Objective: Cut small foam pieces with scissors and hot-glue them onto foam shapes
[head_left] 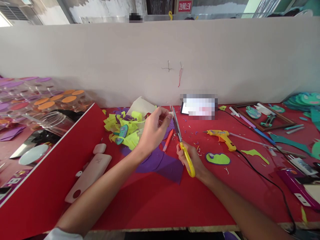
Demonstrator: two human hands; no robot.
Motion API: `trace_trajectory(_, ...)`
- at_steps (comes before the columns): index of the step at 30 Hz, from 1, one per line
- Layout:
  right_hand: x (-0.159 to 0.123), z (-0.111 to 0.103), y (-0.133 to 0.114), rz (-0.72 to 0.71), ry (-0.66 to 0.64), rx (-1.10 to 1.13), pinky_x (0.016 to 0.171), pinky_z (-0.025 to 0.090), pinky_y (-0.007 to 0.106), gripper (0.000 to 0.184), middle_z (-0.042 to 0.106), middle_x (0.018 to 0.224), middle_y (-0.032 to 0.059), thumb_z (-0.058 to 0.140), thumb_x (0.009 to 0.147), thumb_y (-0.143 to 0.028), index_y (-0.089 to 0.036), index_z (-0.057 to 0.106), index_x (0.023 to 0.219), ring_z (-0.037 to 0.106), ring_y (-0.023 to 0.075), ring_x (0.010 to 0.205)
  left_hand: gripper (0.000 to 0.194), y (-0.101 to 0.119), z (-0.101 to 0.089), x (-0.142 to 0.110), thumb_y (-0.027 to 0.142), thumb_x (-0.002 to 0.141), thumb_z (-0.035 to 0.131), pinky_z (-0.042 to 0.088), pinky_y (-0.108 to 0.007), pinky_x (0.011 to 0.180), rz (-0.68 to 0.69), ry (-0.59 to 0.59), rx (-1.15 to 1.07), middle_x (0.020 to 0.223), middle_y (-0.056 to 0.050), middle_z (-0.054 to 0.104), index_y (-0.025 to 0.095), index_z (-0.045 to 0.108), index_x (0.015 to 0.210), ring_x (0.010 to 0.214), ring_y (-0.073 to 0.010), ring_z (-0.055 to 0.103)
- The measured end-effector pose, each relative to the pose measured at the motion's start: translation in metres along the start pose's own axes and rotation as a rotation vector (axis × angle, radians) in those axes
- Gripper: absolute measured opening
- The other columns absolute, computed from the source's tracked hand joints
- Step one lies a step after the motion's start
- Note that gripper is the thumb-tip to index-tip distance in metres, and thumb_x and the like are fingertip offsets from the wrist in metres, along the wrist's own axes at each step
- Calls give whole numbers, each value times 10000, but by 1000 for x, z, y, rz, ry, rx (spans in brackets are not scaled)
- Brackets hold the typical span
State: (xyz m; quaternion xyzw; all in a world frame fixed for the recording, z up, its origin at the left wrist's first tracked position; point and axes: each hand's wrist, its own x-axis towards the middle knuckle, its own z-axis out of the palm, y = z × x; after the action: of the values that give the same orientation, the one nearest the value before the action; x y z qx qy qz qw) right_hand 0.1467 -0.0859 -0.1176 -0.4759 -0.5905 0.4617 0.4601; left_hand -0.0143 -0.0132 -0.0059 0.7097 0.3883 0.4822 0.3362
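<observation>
The red table (150, 206) bears a purple sheet (166, 168), with green scraps (131, 138) behind it. Above the sheet, the right hand (190, 156) grips the yellow handles of the scissors (179, 133), blades pointing up and away. The glue gun (223, 137) lies right of them. The left hand (155, 129) pinches a small pale bit (171, 113) between thumb and fingertips, beside the blades.

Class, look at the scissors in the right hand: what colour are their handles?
Yellow handles, seen best in the head view.
</observation>
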Motion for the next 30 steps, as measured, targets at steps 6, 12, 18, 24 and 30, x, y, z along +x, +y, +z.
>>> trace_trajectory(6, -1, 0, -5, 3, 15, -30, 446, 290, 244, 422, 394, 596, -69, 571, 880, -628, -236, 446, 785, 341, 97, 491, 147, -1, -1, 1, 261, 989, 542, 422, -255, 618, 2, 11, 7, 776, 7, 516, 198, 509, 861, 672, -108, 478)
trace_trajectory(12, 0, -1, -6, 13, 15, -63, 445, 290, 240, 419, 388, 600, -68, 555, 880, -619, -237, 430, 764, 341, 94, 492, 143, 0, -2, 1, 272, 1001, 525, 410, -261, 619, 7, 29, 5, 788, 8, 520, 194, 519, 881, 671, -104, 496)
trace_trajectory(18, 0, -2, -1, 4, 31, -72, 446, 293, 243, 402, 388, 573, -73, 544, 882, -613, -236, 446, 782, 345, 101, 485, 183, 3, -2, 1, 297, 986, 566, 387, -244, 608, 0, -3, 37, 763, 11, 533, 184, 537, 846, 670, -101, 465)
trace_trajectory(24, 0, -3, -3, 11, 21, -72, 447, 276, 245, 432, 380, 594, -68, 551, 870, -636, -240, 420, 757, 333, 98, 496, 131, 3, -3, 0, 246, 968, 555, 404, -253, 629, 7, 27, 50, 758, 10, 542, 187, 545, 852, 675, -109, 483)
trace_trajectory(30, 0, -3, -9, 20, 27, -96, 459, 261, 245, 459, 362, 623, -62, 552, 859, -652, -238, 399, 734, 316, 98, 529, 107, 4, -5, 1, 204, 956, 539, 419, -270, 632, -9, 59, 47, 750, 10, 534, 191, 549, 850, 669, -113, 513)
